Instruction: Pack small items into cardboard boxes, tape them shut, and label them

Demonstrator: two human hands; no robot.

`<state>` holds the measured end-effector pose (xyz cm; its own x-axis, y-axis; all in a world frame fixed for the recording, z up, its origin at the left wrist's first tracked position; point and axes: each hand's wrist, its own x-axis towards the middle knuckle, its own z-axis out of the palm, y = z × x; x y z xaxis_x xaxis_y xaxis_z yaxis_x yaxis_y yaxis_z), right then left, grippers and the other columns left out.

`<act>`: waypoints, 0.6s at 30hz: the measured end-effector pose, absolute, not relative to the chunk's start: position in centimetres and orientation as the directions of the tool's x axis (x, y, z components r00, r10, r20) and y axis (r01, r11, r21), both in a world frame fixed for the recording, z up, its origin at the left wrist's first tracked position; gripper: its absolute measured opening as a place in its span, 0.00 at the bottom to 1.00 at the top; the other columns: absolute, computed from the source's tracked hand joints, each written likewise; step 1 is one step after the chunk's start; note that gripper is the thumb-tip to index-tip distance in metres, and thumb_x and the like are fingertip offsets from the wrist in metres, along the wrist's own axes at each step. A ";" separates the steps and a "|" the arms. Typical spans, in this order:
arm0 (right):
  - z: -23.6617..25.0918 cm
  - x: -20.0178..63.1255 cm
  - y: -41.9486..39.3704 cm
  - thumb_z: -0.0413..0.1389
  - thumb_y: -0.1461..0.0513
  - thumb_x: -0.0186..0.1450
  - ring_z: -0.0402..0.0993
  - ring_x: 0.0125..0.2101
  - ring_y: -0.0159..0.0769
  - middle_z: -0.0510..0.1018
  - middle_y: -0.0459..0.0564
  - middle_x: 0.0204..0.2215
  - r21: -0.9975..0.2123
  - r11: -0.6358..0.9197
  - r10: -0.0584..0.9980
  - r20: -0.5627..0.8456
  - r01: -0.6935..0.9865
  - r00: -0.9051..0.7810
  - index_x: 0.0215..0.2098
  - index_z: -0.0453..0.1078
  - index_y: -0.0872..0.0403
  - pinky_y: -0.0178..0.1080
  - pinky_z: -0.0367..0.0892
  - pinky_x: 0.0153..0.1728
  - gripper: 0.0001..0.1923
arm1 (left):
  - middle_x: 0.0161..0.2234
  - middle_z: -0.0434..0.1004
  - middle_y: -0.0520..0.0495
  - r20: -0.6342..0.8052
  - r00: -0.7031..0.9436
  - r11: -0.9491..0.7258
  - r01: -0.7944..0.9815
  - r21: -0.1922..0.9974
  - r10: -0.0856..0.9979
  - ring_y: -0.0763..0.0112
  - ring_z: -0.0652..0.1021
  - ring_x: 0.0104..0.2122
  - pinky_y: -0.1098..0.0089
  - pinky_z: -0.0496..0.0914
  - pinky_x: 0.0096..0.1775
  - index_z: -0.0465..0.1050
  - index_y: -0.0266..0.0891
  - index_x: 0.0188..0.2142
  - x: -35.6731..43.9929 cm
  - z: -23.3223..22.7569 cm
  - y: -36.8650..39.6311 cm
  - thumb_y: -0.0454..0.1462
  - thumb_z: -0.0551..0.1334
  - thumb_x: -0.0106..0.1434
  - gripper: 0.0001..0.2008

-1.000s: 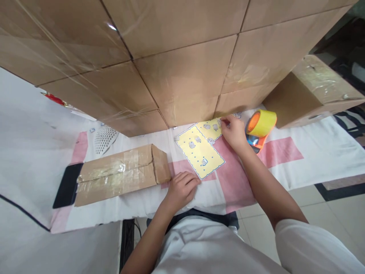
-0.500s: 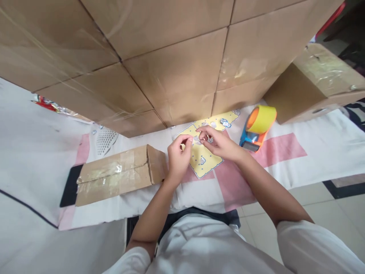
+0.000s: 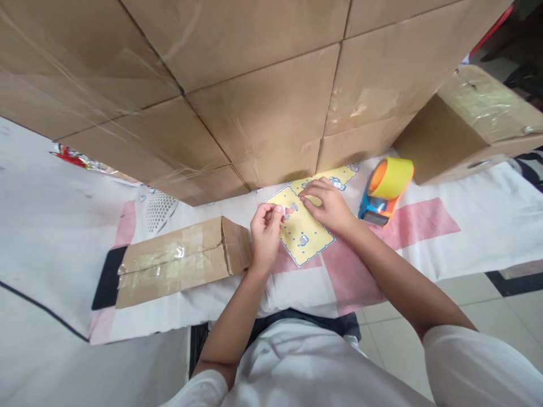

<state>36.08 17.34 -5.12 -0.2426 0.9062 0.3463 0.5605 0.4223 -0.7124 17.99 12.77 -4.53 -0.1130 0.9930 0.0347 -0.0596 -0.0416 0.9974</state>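
- Now left hand (image 3: 263,234) pinches a small sticker (image 3: 287,212) above the sheet's (image 3: 303,234) left edge.
- Right hand (image 3: 327,204) rests fingertips curled together on the sheet, near the box wall (image 3: 254,113).
- Open cloth (image 3: 424,237) lies right of the tape gun (image 3: 384,189).

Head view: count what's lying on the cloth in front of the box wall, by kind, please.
Yellow sticker sheets: 2, the second one is partly under the right hand
Small taped carton: 1
Tape dispenser: 1
Black flat thing under the carton: 1
Total: 5
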 end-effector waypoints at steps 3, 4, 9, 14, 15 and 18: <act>-3.3 35.0 15.7 0.56 0.49 0.69 0.70 0.29 0.34 0.78 0.49 0.28 -0.976 0.180 0.936 0.131 0.124 -0.328 0.32 0.76 0.54 0.39 0.66 0.34 0.18 | 0.25 0.73 0.52 0.265 -0.123 -0.235 0.214 0.948 0.956 0.75 0.72 0.25 0.73 0.66 0.29 0.70 0.40 0.31 17.5 -4.5 11.8 0.49 0.63 0.69 0.16; -2.9 34.7 15.2 0.55 0.46 0.68 0.69 0.25 0.32 0.76 0.48 0.25 -1.000 0.023 0.909 0.013 0.019 -0.416 0.31 0.76 0.55 0.37 0.63 0.29 0.22 | 0.24 0.71 0.53 0.397 -0.090 -0.347 0.337 0.875 0.913 0.75 0.71 0.24 0.72 0.65 0.30 0.70 0.40 0.29 17.2 -4.4 11.4 0.48 0.65 0.68 0.16; -2.0 34.5 13.6 0.60 0.46 0.64 0.59 0.17 0.25 0.69 0.42 0.16 -0.908 -0.414 0.557 -0.193 -0.069 -0.807 0.25 0.72 0.57 0.31 0.52 0.19 0.24 | 0.21 0.69 0.54 0.828 0.181 -0.727 0.599 0.336 0.531 0.74 0.68 0.24 0.69 0.61 0.30 0.70 0.41 0.30 15.4 -3.5 10.0 0.42 0.73 0.61 0.14; -1.0 34.9 12.8 0.65 0.54 0.62 0.57 0.17 0.23 0.67 0.39 0.17 -0.910 -0.374 0.563 -0.072 -0.176 -0.824 0.27 0.72 0.57 0.31 0.52 0.19 0.15 | 0.22 0.72 0.54 0.871 0.194 -0.760 0.595 0.261 0.451 0.74 0.71 0.23 0.70 0.62 0.28 0.69 0.40 0.31 14.7 -3.0 9.0 0.43 0.74 0.59 0.16; -0.8 34.9 12.7 0.65 0.55 0.62 0.57 0.18 0.23 0.66 0.39 0.18 -0.925 -0.332 0.600 -0.057 -0.184 -0.798 0.27 0.72 0.57 0.31 0.53 0.20 0.14 | 0.22 0.73 0.54 0.865 0.190 -0.754 0.597 0.273 0.464 0.74 0.71 0.23 0.70 0.63 0.28 0.69 0.40 0.31 14.8 -3.0 8.7 0.44 0.75 0.58 0.17; -0.2 34.9 12.2 0.65 0.57 0.63 0.57 0.20 0.24 0.63 0.39 0.18 -0.971 -0.135 0.760 0.025 -0.196 -0.649 0.26 0.69 0.55 0.32 0.53 0.22 0.14 | 0.25 0.75 0.52 0.817 0.115 -0.719 0.555 0.419 0.565 0.75 0.71 0.23 0.71 0.64 0.27 0.74 0.39 0.36 15.2 -3.1 7.7 0.50 0.72 0.60 0.18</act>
